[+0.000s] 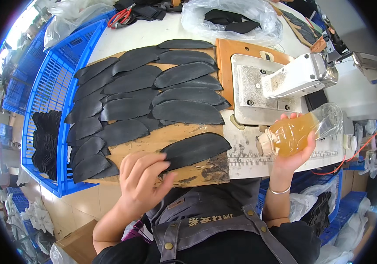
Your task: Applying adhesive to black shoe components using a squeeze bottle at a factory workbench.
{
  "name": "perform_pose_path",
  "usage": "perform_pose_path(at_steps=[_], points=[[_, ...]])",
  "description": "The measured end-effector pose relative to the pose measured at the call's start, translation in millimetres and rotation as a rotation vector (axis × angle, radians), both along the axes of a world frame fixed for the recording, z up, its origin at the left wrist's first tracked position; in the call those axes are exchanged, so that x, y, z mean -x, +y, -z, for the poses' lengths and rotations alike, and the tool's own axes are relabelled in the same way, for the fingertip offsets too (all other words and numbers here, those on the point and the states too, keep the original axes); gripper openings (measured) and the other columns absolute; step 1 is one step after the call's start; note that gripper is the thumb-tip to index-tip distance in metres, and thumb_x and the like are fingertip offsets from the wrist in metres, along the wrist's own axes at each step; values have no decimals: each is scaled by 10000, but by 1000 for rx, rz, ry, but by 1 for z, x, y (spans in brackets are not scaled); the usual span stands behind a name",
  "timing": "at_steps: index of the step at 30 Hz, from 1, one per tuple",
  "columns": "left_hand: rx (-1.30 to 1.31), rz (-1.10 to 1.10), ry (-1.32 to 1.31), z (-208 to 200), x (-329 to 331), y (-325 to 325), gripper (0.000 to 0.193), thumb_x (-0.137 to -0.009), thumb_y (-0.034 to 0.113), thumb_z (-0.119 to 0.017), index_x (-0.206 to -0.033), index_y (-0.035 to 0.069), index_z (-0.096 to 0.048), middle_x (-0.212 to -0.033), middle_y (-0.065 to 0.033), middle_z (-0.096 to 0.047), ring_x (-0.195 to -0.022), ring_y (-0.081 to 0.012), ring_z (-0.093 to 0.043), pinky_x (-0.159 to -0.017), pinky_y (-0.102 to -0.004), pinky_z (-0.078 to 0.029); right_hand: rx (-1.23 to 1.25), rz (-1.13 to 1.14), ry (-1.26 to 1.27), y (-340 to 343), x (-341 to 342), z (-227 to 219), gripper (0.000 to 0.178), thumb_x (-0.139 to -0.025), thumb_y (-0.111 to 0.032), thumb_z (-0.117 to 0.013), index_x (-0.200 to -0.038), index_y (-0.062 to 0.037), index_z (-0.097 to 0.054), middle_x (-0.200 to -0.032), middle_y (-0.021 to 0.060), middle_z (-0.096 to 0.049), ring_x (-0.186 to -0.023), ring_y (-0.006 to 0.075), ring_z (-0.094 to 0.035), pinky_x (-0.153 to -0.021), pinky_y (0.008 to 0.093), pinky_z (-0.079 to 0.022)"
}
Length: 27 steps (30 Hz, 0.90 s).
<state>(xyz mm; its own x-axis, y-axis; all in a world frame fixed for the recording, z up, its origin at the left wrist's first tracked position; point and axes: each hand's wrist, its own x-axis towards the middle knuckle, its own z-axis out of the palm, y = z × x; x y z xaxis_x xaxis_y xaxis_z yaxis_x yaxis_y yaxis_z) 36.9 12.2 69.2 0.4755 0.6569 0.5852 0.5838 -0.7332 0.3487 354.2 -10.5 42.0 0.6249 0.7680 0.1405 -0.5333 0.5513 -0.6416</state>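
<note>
A clear glass bottle point(292, 134) of amber liquid lies tilted in my right hand point(302, 155), its pale wrapped mouth pointing left. The fingers wrap around its body, above a ruler strip on the white table. My left hand point(144, 178) is loosely curled, thumb apart from the fingers, with nothing seen between them. Its fingertips are at the left end of a black, curved leather-like piece point(197, 149); whether they touch it I cannot tell. This piece lies alone on the near part of a brown, stained board point(140, 143). Farther up, several similar black pieces point(188, 112) overlap in rows.
A white sewing machine point(292, 81) stands at the right beside the board. At the left is a blue crate point(61, 190) with wavy black pieces point(47, 145) inside. Red-handled scissors point(121, 16) and a clear plastic bag point(193, 26) holding black pieces lie at the far edge.
</note>
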Motion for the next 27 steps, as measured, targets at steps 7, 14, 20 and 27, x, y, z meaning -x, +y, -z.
perform_pose_path(at_steps=[7,14,20,27], points=[[293,179,250,-21,-76,29,520,-664,241,-766,-1094,23,-572,-1270,-155,-460,-1206,-337,-409,-993,-459,-328,-12,-166,-18,-7,6,3,498,-866,-379,-467,-1219,-30,-434,-1103,133,-528,-1014,313,-539,-888,450,-434],[364,171,353,-18,-88,39,413,-700,231,-745,-1056,73,-611,-1317,-132,-437,-1290,-325,-343,-1054,-500,-250,0,-250,58,-7,4,3,529,-871,-377,-460,-1266,-31,-396,-1108,139,-518,-1009,314,-540,-874,450,-447],[408,200,328,-19,-86,48,396,-705,204,-742,-1055,67,-616,-1293,-133,-472,-1270,-325,-378,-1050,-487,-269,-33,-279,68,-6,1,3,535,-872,-374,-460,-1273,-27,-390,-1120,143,-507,-1007,318,-537,-886,454,-440],[450,102,34,-16,-69,46,197,-711,35,-690,-802,58,-517,-1261,-157,-503,-1235,-360,-416,-1002,-410,-341,-3,-283,102,-9,8,3,536,-870,-371,-469,-1278,-33,-384,-1110,134,-501,-1020,306,-530,-887,446,-441]])
